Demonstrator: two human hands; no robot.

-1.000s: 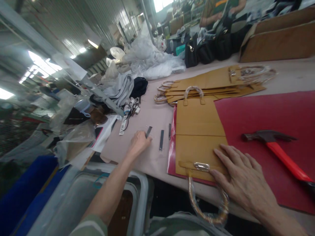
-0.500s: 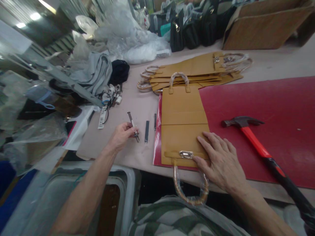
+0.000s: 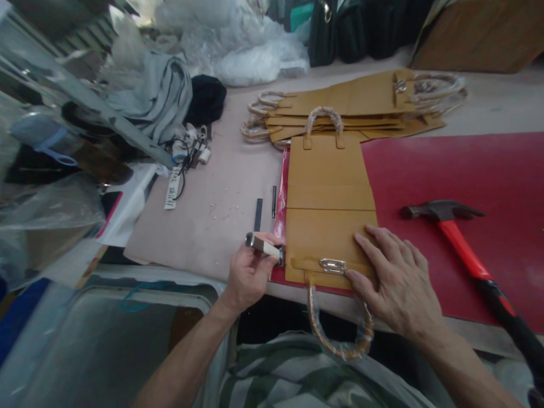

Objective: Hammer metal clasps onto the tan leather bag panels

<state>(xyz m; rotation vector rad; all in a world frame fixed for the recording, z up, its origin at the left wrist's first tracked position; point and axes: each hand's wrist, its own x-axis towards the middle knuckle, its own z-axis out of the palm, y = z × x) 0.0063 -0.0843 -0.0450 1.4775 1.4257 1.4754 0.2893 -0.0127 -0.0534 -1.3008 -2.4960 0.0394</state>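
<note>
gripping the tool (image 3: 264,246) in the left hand (image 3: 253,276), with thumb and fingers closed round the pale shaft; holding it tilted, with the butt to the upper left and the dark end close to the left edge of the tan bag (image 3: 329,184), by the strap (image 3: 308,265); cannot tell whether touching the bag there or just beside it

pressing the right hand (image 3: 395,277) palm down on the near right corner of the bag, with fingers spread and nearly straight, and with the thumb tip just beside the shiny clasp (image 3: 332,266)

see the bag flat on the red mat (image 3: 425,175), at its left end, with the near handle (image 3: 313,311) out past the table (image 3: 204,238) edge over striped clothing (image 3: 289,374), and the far handle (image 3: 325,111) overlapping the pile (image 3: 340,102) in view

see a dark strip (image 3: 258,214) just beyond the left hand, a thin rod (image 3: 274,201) between that and the mat, and pale specks (image 3: 225,209) further left

see the hammer (image 3: 471,260) on the mat, right of the bag and apart from the right hand, with its head away and black grip near

at the back, see clear plastic (image 3: 255,56), black bags (image 3: 351,39) and a box (image 3: 476,39); at left, grey cloth (image 3: 170,93) and a written tag (image 3: 171,190)
</note>
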